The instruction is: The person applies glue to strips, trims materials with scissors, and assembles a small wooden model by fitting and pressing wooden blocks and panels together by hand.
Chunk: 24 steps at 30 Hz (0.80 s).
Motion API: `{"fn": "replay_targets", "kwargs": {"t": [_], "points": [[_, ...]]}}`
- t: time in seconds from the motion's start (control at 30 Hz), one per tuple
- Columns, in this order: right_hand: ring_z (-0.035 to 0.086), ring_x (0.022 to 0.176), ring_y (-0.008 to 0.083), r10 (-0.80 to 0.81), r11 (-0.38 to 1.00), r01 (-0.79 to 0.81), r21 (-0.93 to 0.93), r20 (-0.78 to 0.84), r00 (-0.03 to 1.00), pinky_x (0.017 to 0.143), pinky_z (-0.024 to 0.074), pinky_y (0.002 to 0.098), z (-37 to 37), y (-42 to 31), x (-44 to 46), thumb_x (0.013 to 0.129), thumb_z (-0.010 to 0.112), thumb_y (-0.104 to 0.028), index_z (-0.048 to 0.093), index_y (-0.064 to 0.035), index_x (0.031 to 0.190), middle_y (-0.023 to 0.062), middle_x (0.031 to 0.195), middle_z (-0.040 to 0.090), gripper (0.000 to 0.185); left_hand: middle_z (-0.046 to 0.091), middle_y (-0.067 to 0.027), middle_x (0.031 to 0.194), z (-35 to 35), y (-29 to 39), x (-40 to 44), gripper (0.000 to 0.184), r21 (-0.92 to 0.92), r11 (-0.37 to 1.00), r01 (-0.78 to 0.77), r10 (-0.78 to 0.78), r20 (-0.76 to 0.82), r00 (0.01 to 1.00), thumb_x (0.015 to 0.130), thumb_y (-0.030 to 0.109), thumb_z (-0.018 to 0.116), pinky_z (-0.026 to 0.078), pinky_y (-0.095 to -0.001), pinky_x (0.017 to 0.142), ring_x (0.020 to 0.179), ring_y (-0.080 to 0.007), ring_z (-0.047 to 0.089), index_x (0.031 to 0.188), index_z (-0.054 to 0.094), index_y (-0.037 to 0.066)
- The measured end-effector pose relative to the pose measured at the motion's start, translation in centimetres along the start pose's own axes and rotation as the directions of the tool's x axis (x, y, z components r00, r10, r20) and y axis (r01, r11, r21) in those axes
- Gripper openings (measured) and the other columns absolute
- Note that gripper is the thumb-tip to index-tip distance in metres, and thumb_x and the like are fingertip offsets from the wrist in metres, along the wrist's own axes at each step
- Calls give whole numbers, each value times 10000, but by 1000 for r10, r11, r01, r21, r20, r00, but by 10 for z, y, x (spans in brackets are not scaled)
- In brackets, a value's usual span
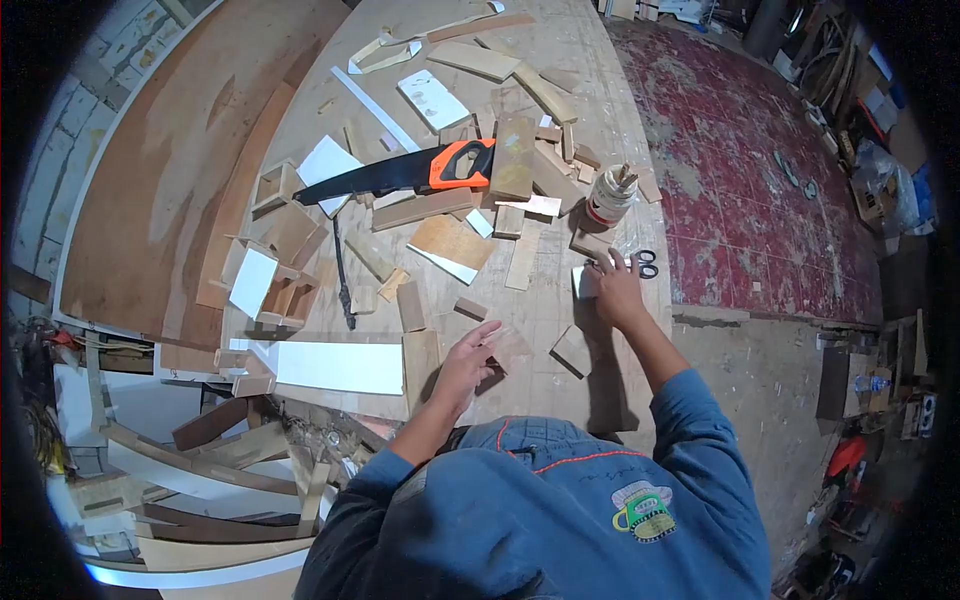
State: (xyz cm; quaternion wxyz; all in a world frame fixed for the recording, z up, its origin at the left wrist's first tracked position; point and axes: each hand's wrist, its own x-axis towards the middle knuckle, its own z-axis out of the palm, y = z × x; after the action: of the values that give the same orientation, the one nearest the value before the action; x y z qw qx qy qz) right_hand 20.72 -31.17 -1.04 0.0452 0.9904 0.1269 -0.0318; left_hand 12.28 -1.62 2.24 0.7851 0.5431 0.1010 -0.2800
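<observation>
Whether the right hand (618, 292) grips the white block (580, 283), below the jar (608, 200), I cannot tell. Left hand (464, 366), below-left of the jar, has parted fingers. Apparently sorting pieces; next calls for a sure pinch.

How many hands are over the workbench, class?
2: the left hand near the edge of the workbench closest to the person, and the right hand beside the scissors. None appears hidden.

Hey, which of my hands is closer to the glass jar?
Your right. The right hand is just on the near side of the glass jar; the left hand is farther off, to the left and closer to your body.
</observation>
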Motion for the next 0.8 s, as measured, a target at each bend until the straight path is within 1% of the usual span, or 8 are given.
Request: {"fn": "replay_targets", "kwargs": {"t": [0.07,0.13,0.2,0.33,0.47,0.5,0.67,0.8], "points": [[410,1236,319,12,995,7,100,-184,983,994,321,557,-1,-25,10,694,646,-143,574,-109,1147,112,1266,484,460,593,-73,1103,-2,-4,0,421,-19,1000,2,-2,-17,1000,921,66,476,500,-224,714,916,-130,601,1338,424,30],[475,1146,325,-38,931,78,355,-120,992,908,411,508,24,-53,37,713,680,-221,581,-98,1097,143,1195,522,415,591,-79,1121,-1,-6,-1,421,-40,999,4,-5,-33,999,927,81,475,506,-237,729,929,-142,605,1340,418,30],[510,1060,328,126,845,-112,523,10,992,799,475,454,2,-92,47,716,722,-343,570,-59,1046,168,1109,538,461,580,-38,973,0,-6,-3,399,-143,990,19,-28,-62,998,925,93,485,469,-198,653,818,-85,577,1323,460,85],[542,976,352,250,870,-199,450,-56,967,754,504,429,-11,-118,66,688,752,-439,541,32,988,204,994,542,597,574,-94,1181,-8,-7,-9,433,-133,991,9,-18,-68,998,935,114,466,505,-293,798,977,-168,600,1357,398,44],[598,841,380,179,879,-160,448,0,984,704,519,457,15,-98,84,693,690,-163,561,33,938,231,924,562,339,567,-95,1192,-18,-12,-16,439,-119,993,-12,-4,-138,990,932,124,460,494,-300,820,1000,-170,592,1360,395,52],[609,766,385,173,890,-117,441,-89,981,669,519,465,16,-93,79,656,625,-66,576,20,899,223,870,582,262,566,-94,1192,-21,-15,-17,444,-130,991,-22,1,-156,988,927,127,460,492,-301,822,1003,-171,591,1360,394,54],[623,765,354,60,901,-6,433,-111,992,667,518,431,15,-65,51,700,601,-86,624,-9,925,181,824,624,239,571,-88,1176,-20,-9,-12,447,-203,979,-26,-9,-168,986,909,129,472,492,-296,823,1001,-170,594,1346,411,59],[654,743,328,137,685,-117,719,30,990,685,515,400,26,-40,31,736,597,-117,679,-67,981,188,777,661,263,575,-82,1163,-12,-5,4,444,-185,982,-35,9,-138,990,906,139,488,493,-290,827,992,-166,597,1338,420,62]]}}
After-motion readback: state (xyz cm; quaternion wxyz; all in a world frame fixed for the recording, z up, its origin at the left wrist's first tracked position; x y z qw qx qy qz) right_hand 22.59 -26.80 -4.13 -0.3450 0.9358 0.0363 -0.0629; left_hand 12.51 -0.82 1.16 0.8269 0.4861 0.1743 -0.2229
